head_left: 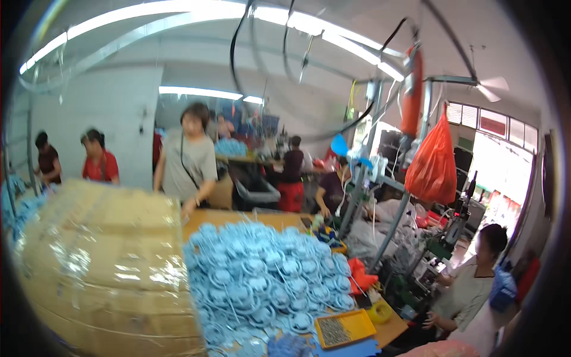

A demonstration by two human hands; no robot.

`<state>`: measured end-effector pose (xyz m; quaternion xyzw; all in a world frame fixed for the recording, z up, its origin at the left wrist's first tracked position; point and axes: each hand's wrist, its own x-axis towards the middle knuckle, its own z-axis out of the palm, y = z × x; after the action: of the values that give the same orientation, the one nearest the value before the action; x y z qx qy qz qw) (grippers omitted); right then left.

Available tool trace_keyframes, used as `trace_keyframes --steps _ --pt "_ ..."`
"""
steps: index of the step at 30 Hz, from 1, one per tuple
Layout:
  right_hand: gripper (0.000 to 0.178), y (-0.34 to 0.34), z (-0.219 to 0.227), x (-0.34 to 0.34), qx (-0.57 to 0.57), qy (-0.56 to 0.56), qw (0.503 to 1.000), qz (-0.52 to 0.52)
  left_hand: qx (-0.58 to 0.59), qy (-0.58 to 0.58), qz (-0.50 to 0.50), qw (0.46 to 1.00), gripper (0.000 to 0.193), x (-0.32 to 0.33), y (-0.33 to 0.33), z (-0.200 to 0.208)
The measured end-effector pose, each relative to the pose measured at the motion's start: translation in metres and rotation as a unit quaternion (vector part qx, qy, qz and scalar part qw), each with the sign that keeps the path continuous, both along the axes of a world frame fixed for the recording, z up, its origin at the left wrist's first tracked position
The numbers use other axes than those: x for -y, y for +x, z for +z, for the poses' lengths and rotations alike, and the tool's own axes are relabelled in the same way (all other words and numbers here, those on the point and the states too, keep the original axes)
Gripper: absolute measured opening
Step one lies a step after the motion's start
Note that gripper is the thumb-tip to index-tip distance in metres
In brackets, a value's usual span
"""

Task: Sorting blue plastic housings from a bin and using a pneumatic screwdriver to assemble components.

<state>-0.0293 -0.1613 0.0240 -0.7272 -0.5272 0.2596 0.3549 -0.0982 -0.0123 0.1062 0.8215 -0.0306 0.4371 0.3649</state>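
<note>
Neither my left hand nor my right hand shows in the head view. Across the middle of the wooden table (253, 219) spreads a large heap of light-blue plastic parts (262, 273), round with thin strips or cords. Near its front right corner sits a yellow tray (364, 321) holding many small metal pieces (334, 331). Under the tray's near side lies a flat blue sheet (357, 350). A darker blue crumpled thing (289, 345) rests at the lower edge; its kind is unclear.
A big cardboard box (107, 262) wrapped in shiny tape fills the left. A yellow tape roll (380, 312) lies beside the tray. Beyond the table stands a person (190, 157); another sits (476, 291) at right by machines. A red bag (434, 160) hangs from a metal frame.
</note>
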Motion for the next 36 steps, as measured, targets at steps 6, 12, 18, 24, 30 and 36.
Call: trace_keyframes --steps 6,12,18,24,30,36 --pt "0.017 -0.012 0.261 0.013 0.181 0.098 0.929 -0.306 0.047 0.067 -0.129 0.988 0.027 -0.003 -0.045 0.11" --pt "0.054 0.042 0.493 0.051 0.367 0.505 0.674 -0.395 0.016 0.147 -0.11 0.983 0.025 -0.03 -0.072 0.142" --pt "0.058 0.105 0.584 0.026 0.122 0.524 0.802 -0.26 0.006 0.155 -0.112 0.982 0.023 -0.03 -0.079 0.142" --pt "0.046 0.124 0.583 -0.04 0.045 0.677 0.72 -0.148 0.001 0.164 -0.063 0.984 0.022 -0.025 -0.084 0.139" --pt "0.048 0.118 0.602 -0.073 0.007 0.665 0.741 -0.094 -0.037 0.15 -0.025 0.988 0.024 -0.021 -0.094 0.127" --pt "0.048 0.109 0.612 -0.097 -0.036 0.675 0.735 -0.049 -0.055 0.149 0.036 0.987 0.024 -0.015 -0.119 0.132"
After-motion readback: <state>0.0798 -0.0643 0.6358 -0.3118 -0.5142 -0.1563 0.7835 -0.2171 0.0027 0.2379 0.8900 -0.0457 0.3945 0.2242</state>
